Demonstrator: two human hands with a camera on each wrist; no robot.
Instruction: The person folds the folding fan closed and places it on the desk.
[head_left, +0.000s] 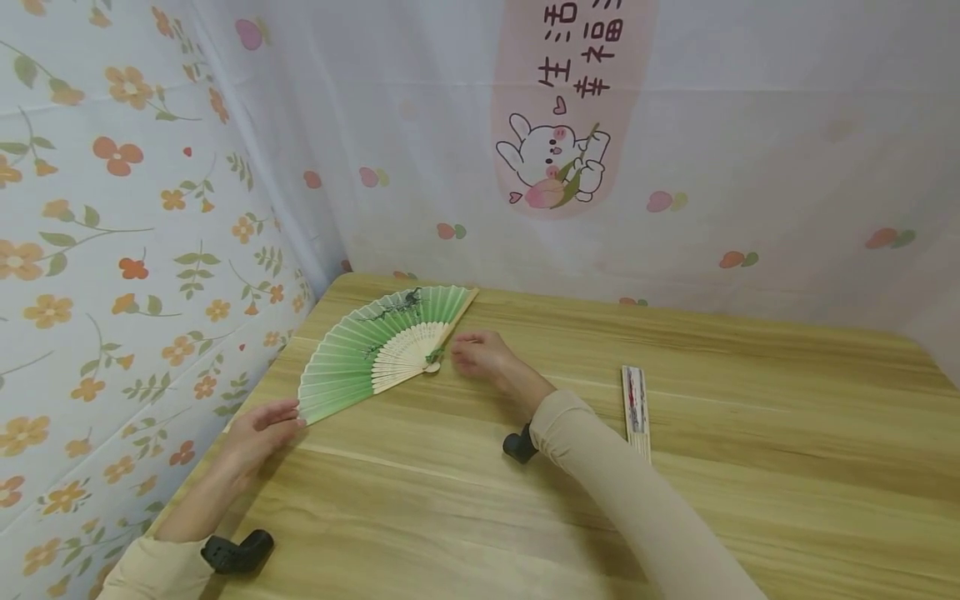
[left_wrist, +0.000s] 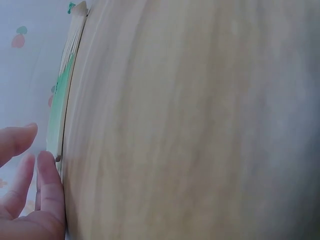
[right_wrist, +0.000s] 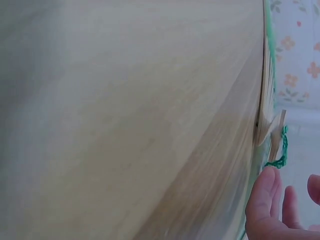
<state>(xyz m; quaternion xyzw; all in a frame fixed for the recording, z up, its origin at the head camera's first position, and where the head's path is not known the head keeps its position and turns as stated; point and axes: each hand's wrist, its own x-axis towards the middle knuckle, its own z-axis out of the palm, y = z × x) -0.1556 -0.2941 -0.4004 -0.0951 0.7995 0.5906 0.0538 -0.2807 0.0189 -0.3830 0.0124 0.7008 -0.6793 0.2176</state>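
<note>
An unfolded green folding fan (head_left: 348, 362) with pale ribs and a dark branch print lies on the table. My left hand (head_left: 258, 433) is at its lower left corner, thumb apart from the fingers; in the left wrist view the fingertips (left_wrist: 46, 160) meet or nearly meet the fan's end. Just right of the fan's pivot is my right hand (head_left: 483, 357), its fingers loosely bent and holding nothing. A green cord (right_wrist: 284, 150) hangs at the pivot, close to the right fingertips in the right wrist view. Whether they touch it, I cannot tell.
A folded fan (head_left: 636, 408) with a printed edge lies right of centre, partly hidden by my right sleeve. The wooden table (head_left: 750, 400) meets a white curtain (head_left: 720, 142) at the back and a flowered curtain (head_left: 142, 250) on the left. Black wrist devices (head_left: 240, 552) show at both wrists.
</note>
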